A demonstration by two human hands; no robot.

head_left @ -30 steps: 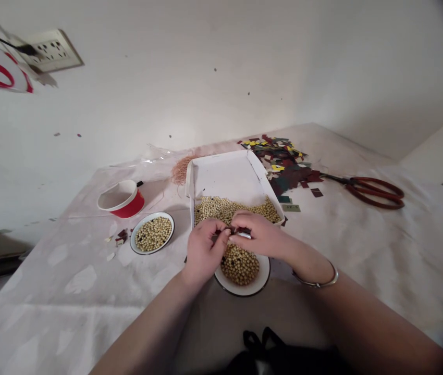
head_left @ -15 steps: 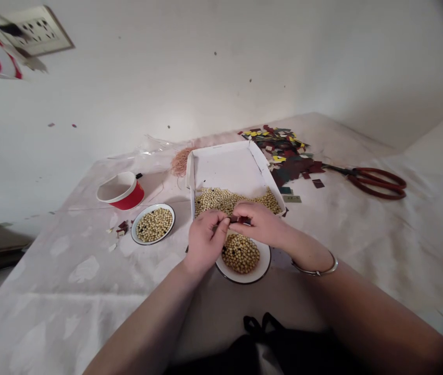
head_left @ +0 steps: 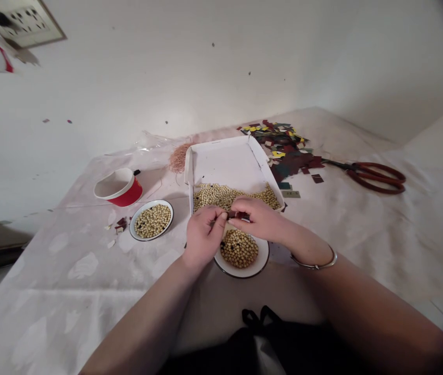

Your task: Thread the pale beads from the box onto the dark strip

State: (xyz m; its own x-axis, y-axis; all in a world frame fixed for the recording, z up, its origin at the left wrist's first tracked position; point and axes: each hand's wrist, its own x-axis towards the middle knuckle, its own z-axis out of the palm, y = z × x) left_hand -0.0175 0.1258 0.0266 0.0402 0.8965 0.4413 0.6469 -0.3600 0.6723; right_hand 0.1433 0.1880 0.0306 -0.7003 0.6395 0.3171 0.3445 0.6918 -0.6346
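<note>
My left hand (head_left: 206,233) and my right hand (head_left: 258,219) meet above the near edge of a white tray (head_left: 225,161). Between their pinched fingertips is a small dark reddish-brown piece (head_left: 232,214), partly covered by the fingers; its exact kind is too small to make out. Pale round beads (head_left: 221,195) lie along the tray's near part. Just below the hands stands a white dish (head_left: 261,255) with a dark rim, holding more of these beads and a few black ones. A second such dish (head_left: 132,229) with beads sits to the left.
A red and white paper cup (head_left: 125,195) lies at the left. Behind the tray are copper-coloured thin strands (head_left: 178,158) and clear plastic (head_left: 155,140). Right of it is a heap of dark red, green and yellow scraps (head_left: 292,161), then scissors (head_left: 378,177) with red-brown handles.
The whole view has shifted slightly, so everything sits a little higher. Both hands keep nearly the same pinch on the dark piece, with only small finger movement.
</note>
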